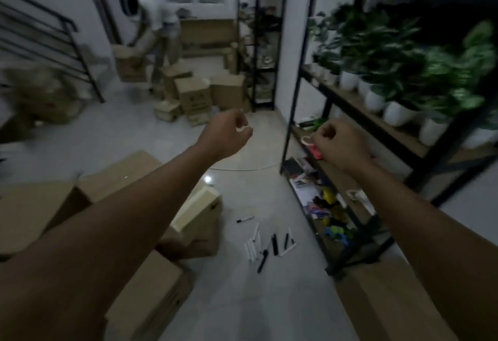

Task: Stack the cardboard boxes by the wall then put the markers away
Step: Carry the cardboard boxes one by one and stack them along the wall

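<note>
Both arms were stretched forward over the floor, and neither hand carried a box or a marker. The left hand (225,132) had its fingers curled in, and a small white thing showed at the fingertips; I could not tell if it was pinched there or was only blur. The right hand (341,142) was also curled, its grip closed near a small pale ring at the edge of the shelf (347,179), but whether it held that ring I could not say.

The cardboard boxes (134,206) lay loose on the near left, not yet stacked at any wall, so I judged the first step was hardly begun. The markers (265,245) were scattered on the floor (242,300), between the boxes and the shelf. The next move probably called for lowering both hands to a near box and taking it by two sides.

Far away another person (153,28) bent over more boxes (194,93), very blurred. The plants (398,52) on the right were smeared, and the small things low on the shelf were unclear.
</note>
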